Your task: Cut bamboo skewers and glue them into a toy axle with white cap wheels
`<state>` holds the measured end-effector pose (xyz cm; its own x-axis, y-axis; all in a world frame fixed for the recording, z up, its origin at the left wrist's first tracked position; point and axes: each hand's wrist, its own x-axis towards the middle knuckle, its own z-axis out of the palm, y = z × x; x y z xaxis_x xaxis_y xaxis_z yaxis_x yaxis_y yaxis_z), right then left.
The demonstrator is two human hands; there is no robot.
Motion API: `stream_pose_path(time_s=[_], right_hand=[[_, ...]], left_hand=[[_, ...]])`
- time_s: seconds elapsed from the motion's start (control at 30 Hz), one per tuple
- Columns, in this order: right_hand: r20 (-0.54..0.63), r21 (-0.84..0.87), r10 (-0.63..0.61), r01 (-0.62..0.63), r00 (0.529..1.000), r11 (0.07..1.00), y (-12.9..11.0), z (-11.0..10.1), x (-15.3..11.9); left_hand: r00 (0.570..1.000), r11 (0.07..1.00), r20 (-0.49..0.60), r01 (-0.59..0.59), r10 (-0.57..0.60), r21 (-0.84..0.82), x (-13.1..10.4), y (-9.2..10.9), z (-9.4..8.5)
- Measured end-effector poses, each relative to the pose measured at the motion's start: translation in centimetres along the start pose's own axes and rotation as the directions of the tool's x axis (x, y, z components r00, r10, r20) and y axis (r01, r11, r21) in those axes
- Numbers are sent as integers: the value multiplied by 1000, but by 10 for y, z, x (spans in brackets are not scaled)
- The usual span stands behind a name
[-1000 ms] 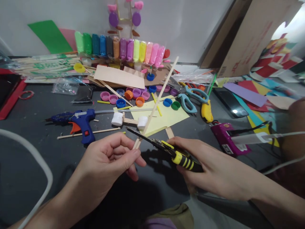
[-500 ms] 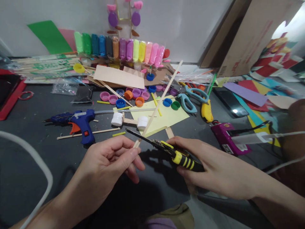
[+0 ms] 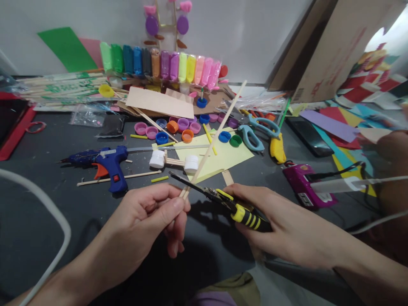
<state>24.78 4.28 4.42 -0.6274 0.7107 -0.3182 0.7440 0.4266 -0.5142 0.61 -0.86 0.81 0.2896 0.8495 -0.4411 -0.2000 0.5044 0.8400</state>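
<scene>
My left hand (image 3: 156, 216) is closed, thumb and fingers pinching the lower end of a long pale wooden stick (image 3: 223, 125) together with a short piece of stick (image 3: 182, 192). The long stick slants up and away to the right. My right hand (image 3: 280, 221) is wrapped round the black-and-yellow handles of long-nosed pliers (image 3: 247, 216). Their dark jaws lie across the stick just above my left fingertips. Whether they bite into it I cannot tell. Behind the jaws lies a small stick frame (image 3: 175, 162) with white caps (image 3: 191, 163) at its ends.
A blue glue gun (image 3: 111, 163) lies at left, with a white cable (image 3: 60, 221) curving in front. Coloured bottle caps (image 3: 187, 136) and yellow paper (image 3: 236, 155) are in the middle. Blue-handled scissors (image 3: 250, 138), a phone (image 3: 309, 136) and a purple power block (image 3: 302, 185) lie right.
The lower fingers of my left hand have curled inward and down. The stick and the pliers keep nearly the same place.
</scene>
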Motion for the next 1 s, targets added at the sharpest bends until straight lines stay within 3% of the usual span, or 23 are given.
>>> stream_pose_path(time_s=[0.2, 0.4, 0.57, 1.0], right_hand=[[-32, -10, 24, -24, 999, 1000, -1, 9, 1], [-53, 0, 5, -5, 999, 1000, -6, 10, 2], [-40, 18, 9, -9, 999, 1000, -9, 8, 0], [-48, 19, 64, -64, 997, 998, -9, 6, -1]], left_hand=[[992, 997, -105, -61, 65, 49, 6, -5, 5], [942, 918, -259, -102, 212, 383, 7, -9, 4], [932, 815, -238, -94, 274, 571, 2, -14, -1], [936, 766, -145, -165, 320, 622, 0, -8, -1]])
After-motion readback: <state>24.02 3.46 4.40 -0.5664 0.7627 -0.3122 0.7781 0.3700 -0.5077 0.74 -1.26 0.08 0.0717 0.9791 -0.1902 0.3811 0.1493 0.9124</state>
